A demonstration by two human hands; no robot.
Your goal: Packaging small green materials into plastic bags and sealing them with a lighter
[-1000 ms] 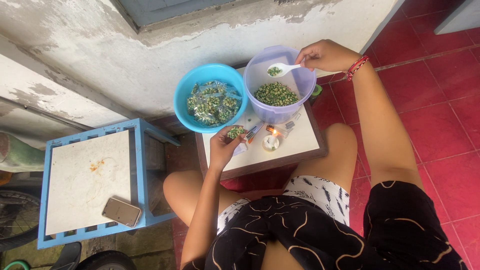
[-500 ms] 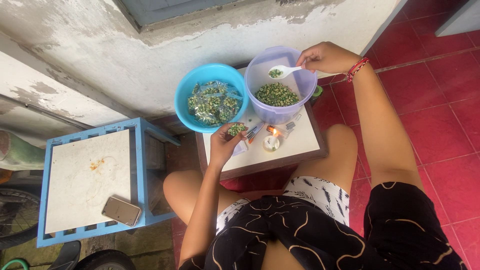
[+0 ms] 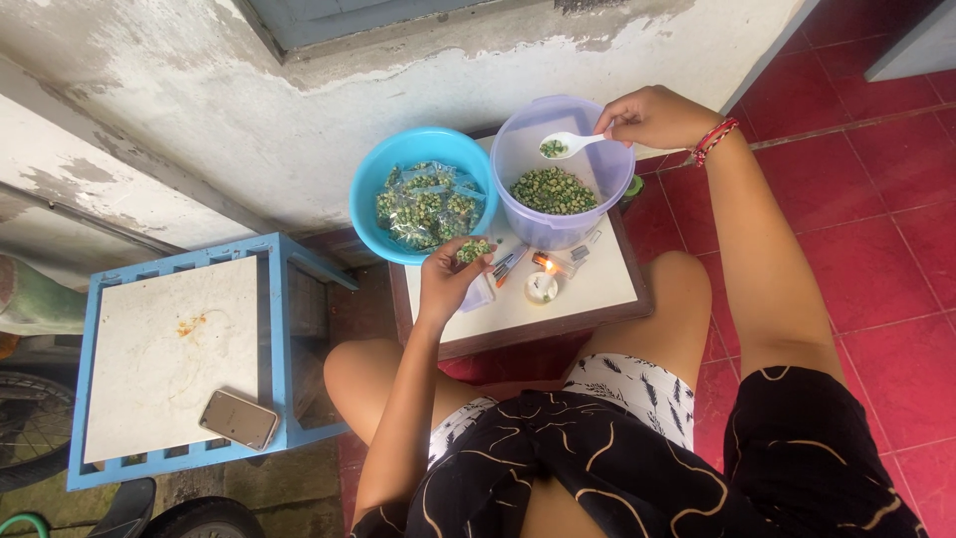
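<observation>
Many filled packets (image 3: 426, 204) already lie in the blue bowl (image 3: 370, 194), frame centre. Right hand (image 3: 652, 115) pinches a loaded spoon (image 3: 568, 144) over the half-full tub (image 3: 518, 159); left hand (image 3: 453, 279) grips an open packet (image 3: 473, 250) above the counter (image 3: 588, 289).

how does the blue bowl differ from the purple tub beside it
The blue bowl is opaque, wide and shallow; the purple tub is see-through, taller and straighter-walled. The bowl holds small filled clear bags; the tub holds loose green peas. The right hand holds a white spoon over the tub; no hand is over the bowl. Both are round plastic and stand side by side.
</observation>
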